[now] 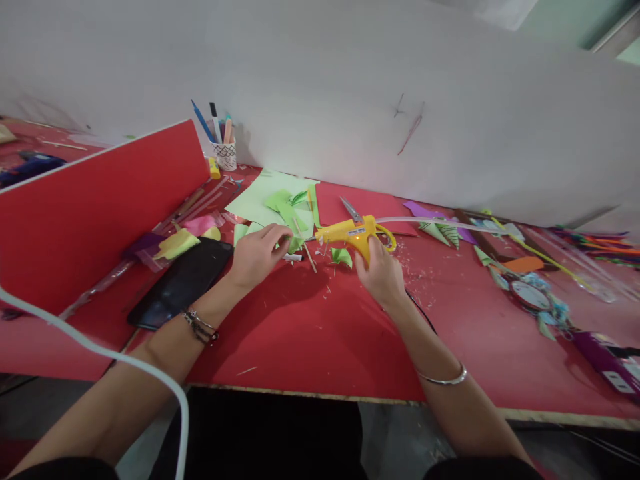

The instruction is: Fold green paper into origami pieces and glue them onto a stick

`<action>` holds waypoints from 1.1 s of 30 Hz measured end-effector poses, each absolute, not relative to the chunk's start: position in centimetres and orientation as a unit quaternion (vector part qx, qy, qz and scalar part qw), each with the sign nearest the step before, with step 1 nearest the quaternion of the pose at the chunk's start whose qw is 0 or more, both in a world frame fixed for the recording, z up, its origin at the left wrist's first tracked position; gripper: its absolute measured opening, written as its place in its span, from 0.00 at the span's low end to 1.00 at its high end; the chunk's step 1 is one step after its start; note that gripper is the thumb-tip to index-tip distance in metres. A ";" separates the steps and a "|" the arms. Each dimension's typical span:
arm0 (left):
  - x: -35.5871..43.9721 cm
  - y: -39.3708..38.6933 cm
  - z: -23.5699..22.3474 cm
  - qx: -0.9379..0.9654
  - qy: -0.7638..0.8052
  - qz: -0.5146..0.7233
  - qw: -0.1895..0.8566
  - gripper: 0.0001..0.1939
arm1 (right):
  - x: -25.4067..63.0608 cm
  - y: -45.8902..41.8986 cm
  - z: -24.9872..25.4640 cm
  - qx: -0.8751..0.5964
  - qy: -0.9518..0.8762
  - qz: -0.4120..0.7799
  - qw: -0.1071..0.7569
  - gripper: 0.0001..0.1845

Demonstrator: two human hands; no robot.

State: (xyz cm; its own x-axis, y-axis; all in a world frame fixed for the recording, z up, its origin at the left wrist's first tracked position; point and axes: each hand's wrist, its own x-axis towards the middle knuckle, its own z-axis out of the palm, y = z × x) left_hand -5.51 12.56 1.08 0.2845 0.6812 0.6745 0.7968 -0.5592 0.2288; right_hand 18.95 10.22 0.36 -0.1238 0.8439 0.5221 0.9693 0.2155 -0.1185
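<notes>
My right hand (381, 275) is wrapped round the handle of a yellow hot glue gun (345, 231), its nozzle pointing left. A long clear glue stick (425, 220) sticks out of its back end. Close to the nozzle, my left hand (261, 255) pinches a small piece of green paper (294, 245). Beneath the gun lie a thin wooden stick (310, 257) and another curled green paper piece (343, 257). A white marker (293, 257) with a dark tip rests below my left fingers. Scissors (352, 209) lie partly hidden behind the gun.
A black phone (183, 283) lies beside my left forearm, near a red upright panel (105, 207). Behind are a pen cup (225, 155), pale green paper (255, 200) and red paper (370, 200). A round mirror-like decoration (530, 295) is at right. A white cable (150, 373) crosses my left arm.
</notes>
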 end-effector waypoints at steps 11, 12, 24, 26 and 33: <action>-5.5 12.7 0.7 -0.799 -0.470 -0.370 0.058 0.06 | 18.7 10.0 0.8 -0.646 -0.708 -0.097 0.270 0.31; -5.6 12.8 0.7 -0.799 -0.471 -0.370 0.052 0.06 | 18.6 10.0 0.8 -0.641 -0.713 -0.092 0.270 0.31; -5.5 12.5 1.0 -0.801 -0.473 -0.363 0.056 0.06 | 17.8 9.6 0.0 -0.584 -0.763 -0.090 0.261 0.28; -5.5 12.5 1.0 -0.802 -0.473 -0.360 0.055 0.06 | 17.7 9.6 0.1 -0.581 -0.767 -0.082 0.258 0.27; -5.5 12.5 1.0 -0.802 -0.471 -0.363 0.056 0.08 | 17.6 9.6 -0.3 -0.571 -0.777 -0.059 0.259 0.23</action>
